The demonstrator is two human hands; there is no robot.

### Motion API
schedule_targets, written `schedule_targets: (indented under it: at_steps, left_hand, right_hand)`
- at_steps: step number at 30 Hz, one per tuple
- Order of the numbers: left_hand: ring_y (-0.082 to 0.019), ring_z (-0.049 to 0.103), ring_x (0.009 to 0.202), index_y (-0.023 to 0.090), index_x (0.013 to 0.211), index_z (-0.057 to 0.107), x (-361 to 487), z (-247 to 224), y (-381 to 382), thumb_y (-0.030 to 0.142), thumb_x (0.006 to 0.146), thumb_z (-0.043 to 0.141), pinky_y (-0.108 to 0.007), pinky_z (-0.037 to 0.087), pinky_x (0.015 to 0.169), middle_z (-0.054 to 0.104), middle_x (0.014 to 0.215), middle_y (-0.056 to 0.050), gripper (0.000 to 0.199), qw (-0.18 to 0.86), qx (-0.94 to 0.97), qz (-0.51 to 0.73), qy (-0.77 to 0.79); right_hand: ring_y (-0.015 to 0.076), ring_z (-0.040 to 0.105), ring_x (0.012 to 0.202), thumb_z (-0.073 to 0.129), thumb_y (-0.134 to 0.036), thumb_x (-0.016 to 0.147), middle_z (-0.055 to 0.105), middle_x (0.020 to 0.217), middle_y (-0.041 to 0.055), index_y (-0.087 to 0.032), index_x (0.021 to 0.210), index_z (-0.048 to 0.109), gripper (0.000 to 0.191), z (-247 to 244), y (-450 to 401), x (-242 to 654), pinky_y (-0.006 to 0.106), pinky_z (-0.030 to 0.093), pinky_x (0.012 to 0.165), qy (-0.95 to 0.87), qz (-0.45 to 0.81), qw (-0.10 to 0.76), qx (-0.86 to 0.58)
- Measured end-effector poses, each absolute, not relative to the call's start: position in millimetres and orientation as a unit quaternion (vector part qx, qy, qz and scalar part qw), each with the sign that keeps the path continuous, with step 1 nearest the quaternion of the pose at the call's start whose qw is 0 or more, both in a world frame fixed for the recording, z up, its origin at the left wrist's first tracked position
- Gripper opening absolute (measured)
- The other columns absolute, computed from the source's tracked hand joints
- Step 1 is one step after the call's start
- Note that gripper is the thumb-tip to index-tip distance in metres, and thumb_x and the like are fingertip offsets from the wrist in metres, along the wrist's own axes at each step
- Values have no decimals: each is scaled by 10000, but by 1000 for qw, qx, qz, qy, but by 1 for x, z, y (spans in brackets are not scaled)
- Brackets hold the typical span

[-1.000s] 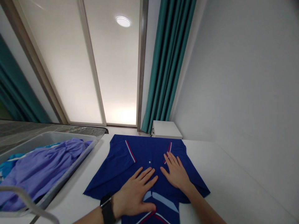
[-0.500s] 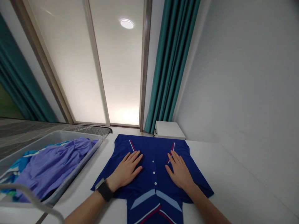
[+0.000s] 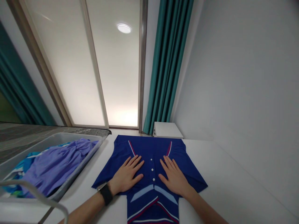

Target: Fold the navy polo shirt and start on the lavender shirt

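A navy polo shirt (image 3: 151, 146) lies flat on the white table (image 3: 221, 177), with red-trimmed edges, white buttons down its placket and pale blue chevrons near me. My left hand (image 3: 127, 175) rests palm down on the shirt, left of the buttons, fingers spread. My right hand (image 3: 174, 179) lies the same way to the right of the buttons. Neither hand grips the cloth. A black watch (image 3: 106, 194) circles my left wrist.
A grey plastic tray (image 3: 79, 165) at the left holds a crumpled lavender garment (image 3: 58, 165) and teal cloth (image 3: 25, 163). A white box (image 3: 167, 130) stands behind the shirt. A curved metal rail (image 3: 37, 193) crosses the lower left.
My left hand has moved up and left off the placket, uncovering the buttons. My right hand has shifted slightly toward the buttons. The view has moved a little.
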State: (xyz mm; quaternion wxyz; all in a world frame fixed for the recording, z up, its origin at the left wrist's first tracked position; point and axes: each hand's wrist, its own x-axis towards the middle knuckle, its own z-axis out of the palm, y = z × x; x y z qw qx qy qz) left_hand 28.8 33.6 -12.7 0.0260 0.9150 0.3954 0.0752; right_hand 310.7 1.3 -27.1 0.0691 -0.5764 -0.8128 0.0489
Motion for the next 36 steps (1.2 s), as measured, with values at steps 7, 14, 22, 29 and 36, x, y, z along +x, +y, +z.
schedule_targets:
  at_steps: [7,14,22,29,36]
  left_hand:
    - [-248,423,1317,249,1354,510,30,6,20,400,987,407,-447,296,1123,491,1428,-77,410,40,916,154,368]
    - [-175,580,973,282,1132,602,25,44,-18,99,890,442,-310,402,912,631,1049,-20,343,100,952,110,267]
    - [-233,535,1137,290,1257,523,3,45,-45,52,690,505,-381,388,1024,557,1281,-35,616,133,946,67,289]
    - [-235,547,1116,275,1200,557,7,44,-49,109,738,529,-387,413,1003,595,1236,-49,492,173,927,91,321]
    - [-197,661,791,219,1286,467,23,17,-16,351,996,342,-288,486,695,691,895,-35,343,191,820,211,497]
  right_hand:
    - [232,226,1445,338,-425,986,325,1551,95,-194,1452,417,526,-21,-3,312,470,172,1183,-828,41,123,-545]
    - [228,546,1127,331,-17,846,631,1125,106,-194,1104,636,437,-2,-42,321,448,431,1009,-867,48,215,-447]
    - [216,510,1142,406,12,714,580,1218,86,-226,1208,580,575,15,-91,335,371,417,989,-869,139,129,-458]
    - [235,535,1089,483,-95,783,624,1132,74,-236,1097,619,370,7,-84,331,408,403,971,-843,170,162,-485]
    - [211,623,688,332,-389,970,646,762,39,-198,1250,539,397,-16,-37,326,311,487,641,-739,153,239,-611]
